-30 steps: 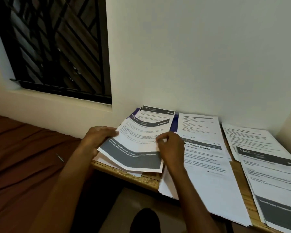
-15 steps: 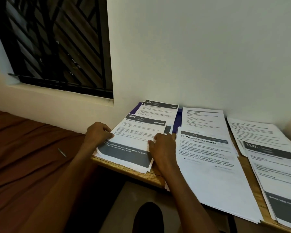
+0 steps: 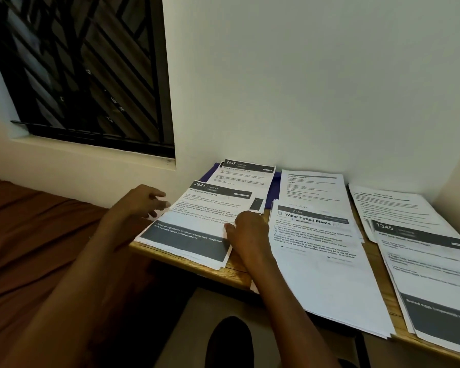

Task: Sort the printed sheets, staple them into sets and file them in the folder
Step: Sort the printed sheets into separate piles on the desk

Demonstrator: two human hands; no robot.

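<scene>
A stack of printed sheets headed 2641 (image 3: 197, 224) lies at the left end of the wooden table (image 3: 234, 274). My right hand (image 3: 246, 232) rests on the stack's right edge, fingers bent down onto the paper. My left hand (image 3: 141, 201) hovers at the stack's left edge with its fingers spread and holds nothing. Behind lies a sheet headed 2437 (image 3: 243, 173) on a blue folder (image 3: 210, 173). A "Water Potted Plants" pile (image 3: 322, 251) lies in the middle, and a pile headed 1345 (image 3: 425, 258) lies at the right.
More text sheets (image 3: 312, 187) lie at the back against the white wall. A barred window (image 3: 85, 70) is at the upper left. A brown bedcover (image 3: 32, 248) lies left of the table. A small thin object rests on it, blurred.
The 2641 sheets, lifted and bent a second ago, now lie flat on the table. My left hand has let go of their left edge and opened. My right hand stays on the right edge.
</scene>
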